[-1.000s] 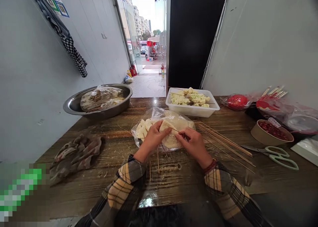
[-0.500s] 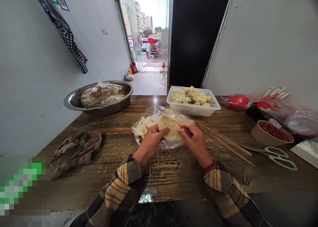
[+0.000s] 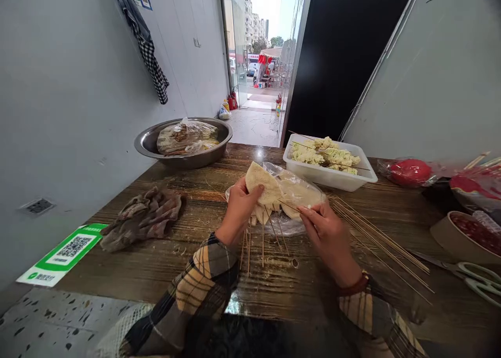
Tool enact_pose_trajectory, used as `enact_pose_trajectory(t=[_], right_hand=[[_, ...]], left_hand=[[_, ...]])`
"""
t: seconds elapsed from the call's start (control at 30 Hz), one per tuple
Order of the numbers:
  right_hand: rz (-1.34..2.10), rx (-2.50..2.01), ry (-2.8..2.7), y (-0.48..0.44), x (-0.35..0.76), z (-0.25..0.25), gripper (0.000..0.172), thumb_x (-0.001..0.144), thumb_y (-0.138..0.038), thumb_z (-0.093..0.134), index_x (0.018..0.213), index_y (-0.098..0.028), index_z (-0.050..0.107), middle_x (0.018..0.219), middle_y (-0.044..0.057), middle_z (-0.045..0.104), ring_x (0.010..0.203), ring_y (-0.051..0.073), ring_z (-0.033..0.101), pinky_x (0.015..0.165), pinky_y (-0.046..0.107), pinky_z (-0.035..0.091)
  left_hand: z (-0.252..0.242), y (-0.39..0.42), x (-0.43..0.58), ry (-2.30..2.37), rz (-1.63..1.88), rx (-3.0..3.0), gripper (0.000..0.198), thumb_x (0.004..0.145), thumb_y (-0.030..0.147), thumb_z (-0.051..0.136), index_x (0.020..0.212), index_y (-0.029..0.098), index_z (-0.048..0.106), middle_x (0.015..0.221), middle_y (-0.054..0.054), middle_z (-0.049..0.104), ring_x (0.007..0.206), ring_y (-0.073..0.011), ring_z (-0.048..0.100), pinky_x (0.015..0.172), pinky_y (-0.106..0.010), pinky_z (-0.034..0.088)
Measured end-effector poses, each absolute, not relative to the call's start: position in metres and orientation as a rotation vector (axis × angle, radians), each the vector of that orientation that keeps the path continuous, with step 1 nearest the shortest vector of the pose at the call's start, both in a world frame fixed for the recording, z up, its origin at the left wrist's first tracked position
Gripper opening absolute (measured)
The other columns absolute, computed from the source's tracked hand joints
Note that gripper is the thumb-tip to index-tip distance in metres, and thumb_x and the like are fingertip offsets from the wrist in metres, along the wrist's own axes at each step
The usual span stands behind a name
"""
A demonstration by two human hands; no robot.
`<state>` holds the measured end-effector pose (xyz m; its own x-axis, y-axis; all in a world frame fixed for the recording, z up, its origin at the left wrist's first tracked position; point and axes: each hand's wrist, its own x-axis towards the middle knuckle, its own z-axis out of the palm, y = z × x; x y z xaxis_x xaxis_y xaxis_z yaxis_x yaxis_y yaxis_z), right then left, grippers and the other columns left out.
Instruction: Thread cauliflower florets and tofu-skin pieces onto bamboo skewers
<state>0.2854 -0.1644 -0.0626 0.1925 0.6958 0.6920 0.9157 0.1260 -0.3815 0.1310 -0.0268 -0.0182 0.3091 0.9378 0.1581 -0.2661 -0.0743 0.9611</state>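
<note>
My left hand [image 3: 240, 206] is closed on a pale, flat, folded sheet of food [image 3: 261, 181], thumb on its face. In my right hand [image 3: 324, 226] a thin wooden skewer [image 3: 290, 207] is pinched, pointing left to the sheet's lower edge. Whether its tip has gone into the sheet I cannot tell. Below and behind the hands lies a clear plastic bag [image 3: 291, 226] with more pale sheets [image 3: 303, 192] on it. Several skewers [image 3: 263, 246] stick out toward me from pale pieces under my left hand.
Loose skewers [image 3: 385, 238] and green-handled scissors [image 3: 479, 277] lie at right, near a bowl of red food [image 3: 450, 233]. Behind stands a white tub [image 3: 332, 178] of skewered cauliflower. A metal basin [image 3: 183, 161] and a crumpled cloth [image 3: 144, 217] are at left.
The camera view has swung left, so things sit further right. My right hand has drawn away from the sheet along the skewer. The sheet in my left hand is tilted more upright.
</note>
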Motion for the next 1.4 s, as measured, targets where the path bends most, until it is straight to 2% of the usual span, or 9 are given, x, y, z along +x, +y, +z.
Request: enact_pose_trajectory(t=[0.3,0.67,0.97,1.23,1.4], right_hand=[[-0.391,-1.648,-1.565,-0.167,0.284,-0.061,0.025,0.093,-0.022,0.05,0.109,-0.021,0.069,0.088,0.005,0.061,0.077,0.014,0.058,0.062,0.022,0.042],[-0.387,-1.76,-1.549,-0.165,0.283,-0.063,0.025,0.094,-0.025,0.049,0.108,-0.024,0.069,0.088,0.004,0.062,0.075,0.013,0.058,0.058,0.023,0.038],[-0.4,-1.795,-1.556,-0.161,0.281,-0.066,0.024,0.093,-0.023,0.05,0.108,-0.024,0.069,0.089,0.004,0.062,0.075,0.014,0.058,0.06,0.024,0.039],[-0.314,-1.747,-1.54,-0.156,0.28,-0.069,0.025,0.093,-0.021,0.05,0.109,-0.022,0.068,0.09,0.005,0.062,0.077,0.015,0.059,0.064,0.024,0.044],[-0.261,-1.636,-1.507,-0.155,0.281,-0.073,0.026,0.093,-0.022,0.048,0.109,-0.019,0.068,0.09,0.007,0.061,0.078,0.016,0.06,0.07,0.026,0.048]], left_hand=[[-0.019,-0.029,0.133,0.743,1.173,1.296,0.034,0.064,0.029,0.075,0.093,0.015,0.065,0.087,-0.003,0.07,0.074,-0.0162,0.063,0.067,-0.027,0.05],[-0.023,-0.034,0.138,0.704,1.151,1.31,0.039,0.063,0.031,0.077,0.096,0.015,0.065,0.093,-0.006,0.07,0.079,-0.0183,0.064,0.072,-0.029,0.051],[-0.034,-0.037,0.14,0.69,1.103,1.421,0.035,0.069,0.035,0.074,0.097,0.016,0.064,0.09,-0.004,0.071,0.077,-0.0171,0.064,0.069,-0.027,0.05],[-0.039,-0.039,0.143,0.681,1.052,1.449,0.037,0.068,0.035,0.075,0.098,0.016,0.066,0.09,-0.005,0.071,0.079,-0.018,0.063,0.071,-0.028,0.05],[-0.037,-0.038,0.144,0.651,1.116,1.235,0.037,0.064,0.031,0.078,0.095,0.015,0.066,0.09,-0.005,0.071,0.078,-0.0172,0.064,0.073,-0.03,0.051]])
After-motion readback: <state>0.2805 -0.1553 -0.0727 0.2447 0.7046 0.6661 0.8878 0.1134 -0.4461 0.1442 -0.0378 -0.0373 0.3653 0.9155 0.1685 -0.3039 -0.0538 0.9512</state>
